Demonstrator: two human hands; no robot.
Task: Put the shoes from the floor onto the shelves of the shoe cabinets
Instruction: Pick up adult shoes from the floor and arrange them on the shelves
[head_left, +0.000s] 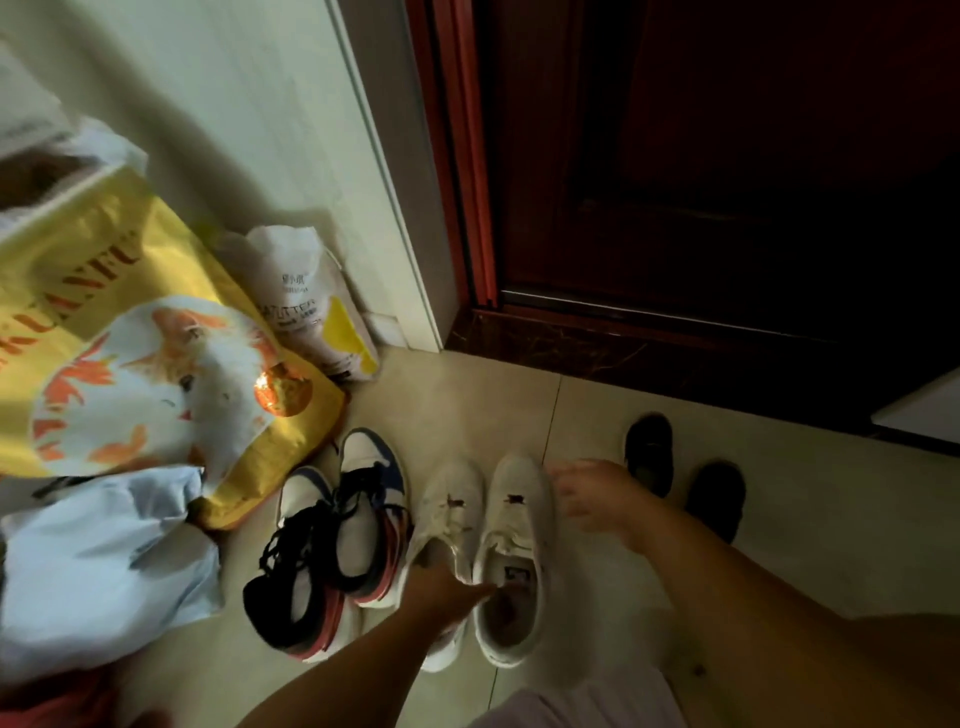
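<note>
Two white sneakers stand side by side on the tiled floor, the left white sneaker (451, 512) and the right white sneaker (514, 525). My left hand (441, 590) reaches into their heel openings, fingers tucked between the two collars. My right hand (589, 493) hovers beside the toe of the right white sneaker, fingers loosely spread and blurred. Left of them stands a pair of high-top sneakers (337, 535) with black laces and red, blue and white panels. A pair of black shoes (680, 475) sits to the right near the door.
A large yellow cat-food bag (130, 332) leans at left, with a white litter bag (311, 301) behind it and a pale blue bag (98, 561) in front. A dark red door (701, 166) and its threshold (623, 353) close off the far side. A white cabinet corner (924, 410) shows at right.
</note>
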